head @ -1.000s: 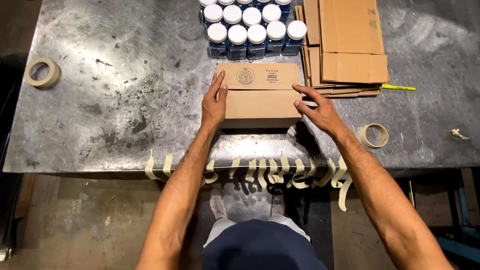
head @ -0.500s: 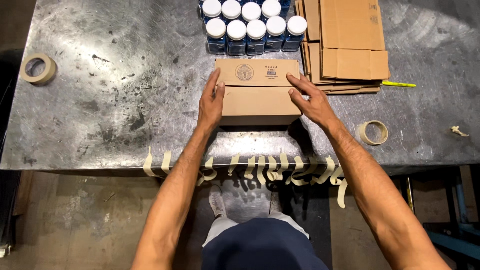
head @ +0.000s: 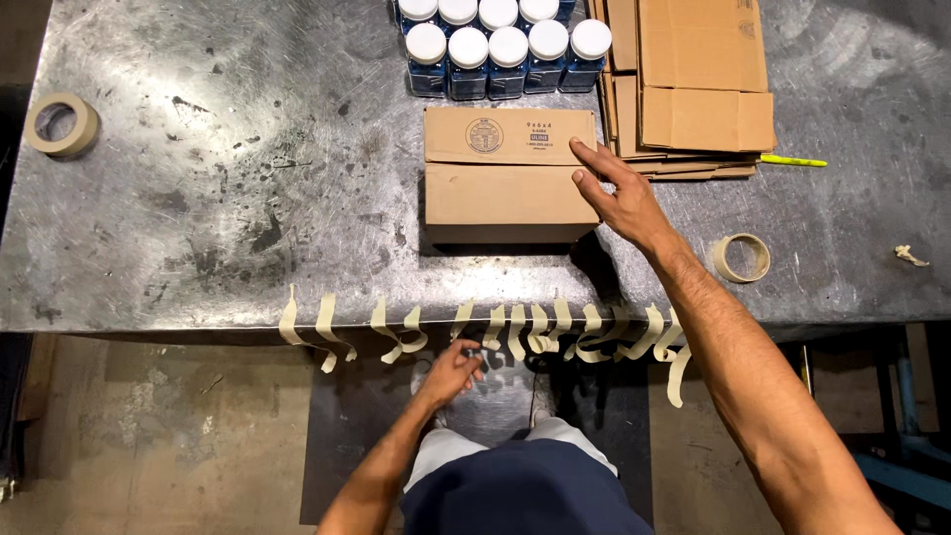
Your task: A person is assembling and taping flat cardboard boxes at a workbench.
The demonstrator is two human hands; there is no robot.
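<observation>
Where the box was: the closed brown cardboard box (head: pixel 505 193) sat just above the middle of the frame on the scratched grey metal table (head: pixel 248 198), with its top flaps folded down and no tape visible on the seam.
Right hand: the right hand (head: pixel 619 193) lay on the box's right end with its fingers spread wide and flat, gripping nothing, just pressing.
Box vs fingers: the fingertips (head: pixel 580 149) rested on the top flap near the right edge, and the palm hung off past the box's right side, so most of the box lay to the left of the hand.
Left hand: the left hand (head: pixel 451 372) was down at the lower middle of the frame, below the table edge, with its fingers curled in narrow right by the row of short beige masking tape strips (head: pixel 515 332) stuck along that edge. Honestly couldn't tell if it had actually pinched one.
What could go wrong: my guess is the flaps could spring up, since only one hand held them and only at one end. A strip could also fold onto itself or drag its neighbour along, because they hung so close together.
Nearby: the blue bottles with white caps (head: pixel 507 50) stood just above the box, close enough that a shove upward could knock them.
Other stuff: a stack of flattened cardboard blanks (head: pixel 703 89) lay at upper right with a yellow marker (head: pixel 792 160) beside it, one masking tape roll (head: pixel 741 258) sat right of the hand, and another tape roll (head: pixel 61 124) was far left.
</observation>
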